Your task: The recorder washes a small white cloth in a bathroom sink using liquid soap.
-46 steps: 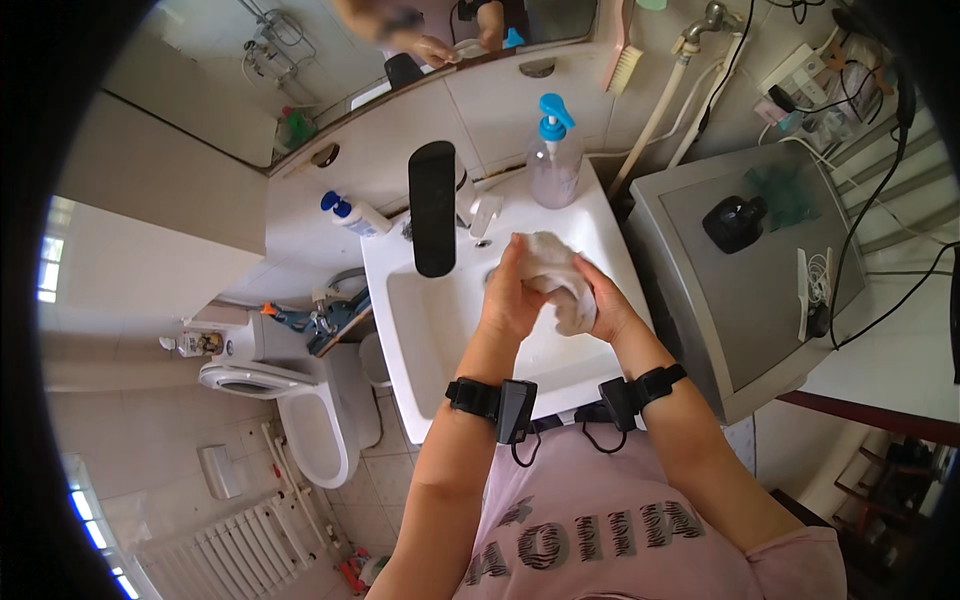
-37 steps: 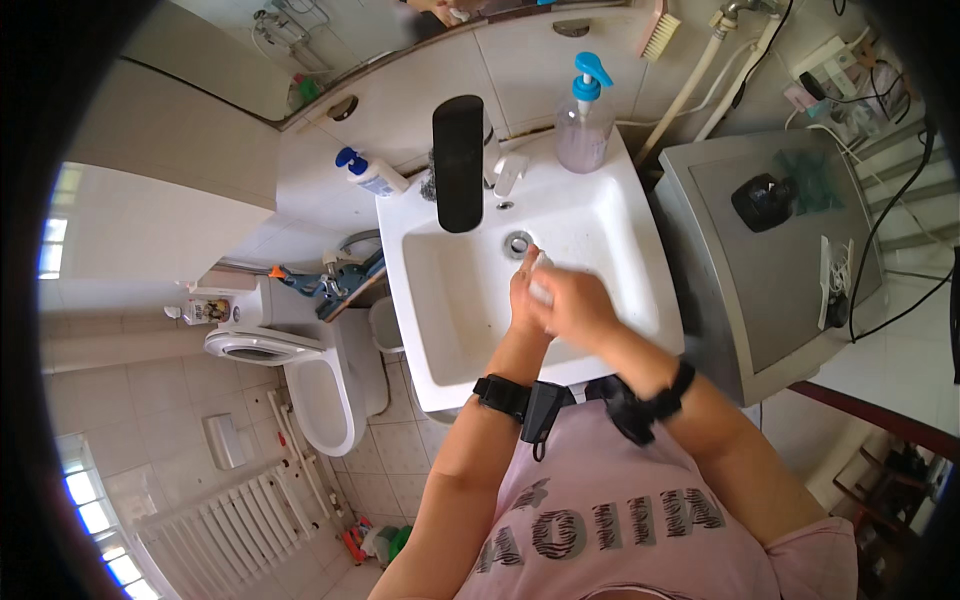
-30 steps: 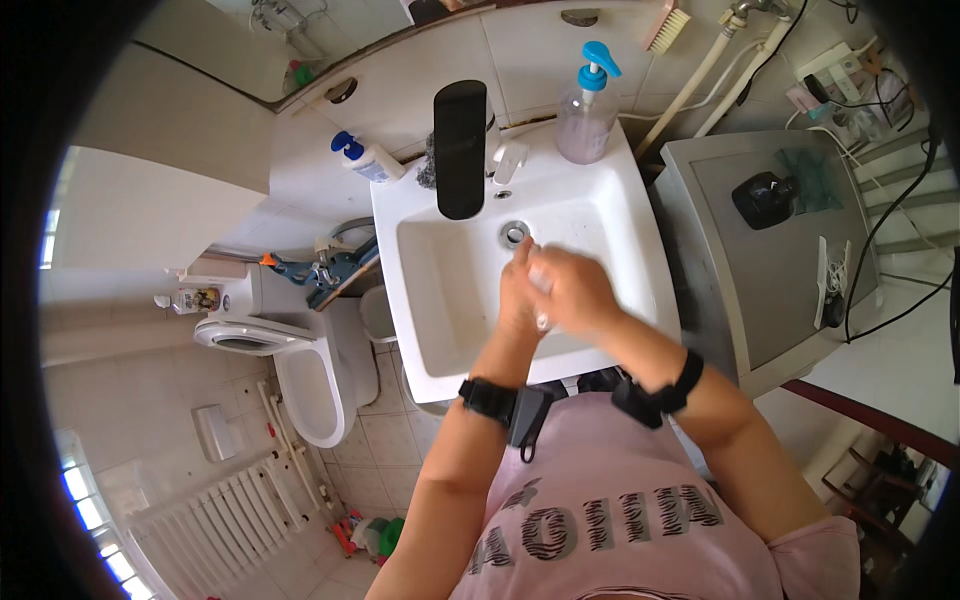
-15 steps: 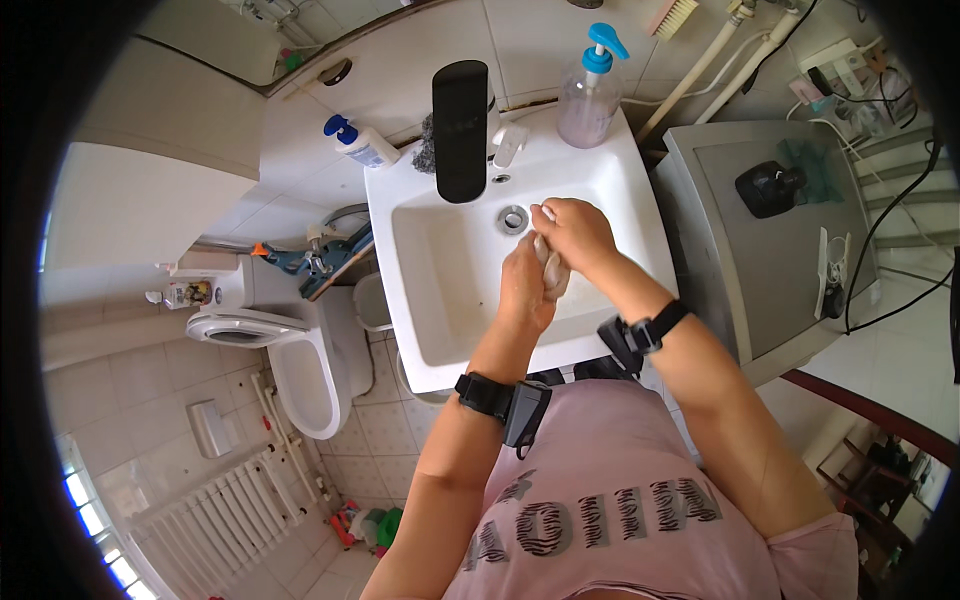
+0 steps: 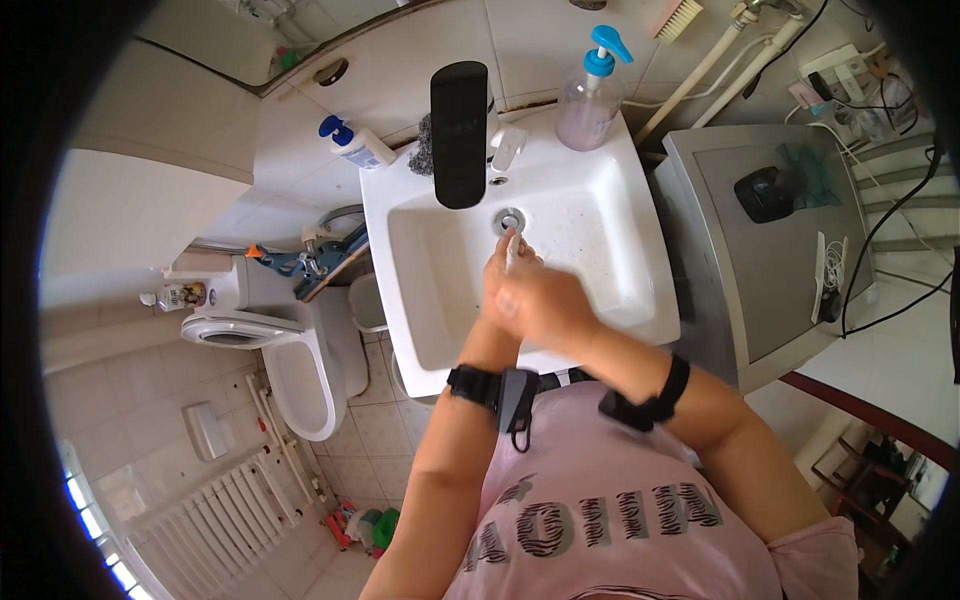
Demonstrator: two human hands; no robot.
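Closing right hand [image 5: 553, 305] over left hand [image 5: 492, 280], gripping with both a white cloth [image 5: 514, 248] above the sink [image 5: 428, 300], just beside the drain [image 5: 509, 221]; exposing only a thin strip of it between the fingers, blurring the right hand, hiding much of the left. Wearing two black wrist bands [image 5: 474, 384], one per forearm. Facing two pump bottles near the back corners: one clear bottle [image 5: 588, 115], containing pale lilac liquid; one white bottle [image 5: 362, 148], concealing its contents. Facing also one black-topped faucet [image 5: 459, 135], partly covering a grey mesh wad [image 5: 421, 160]. Seeing one brush [image 5: 679, 20], cut off by the upper edge.
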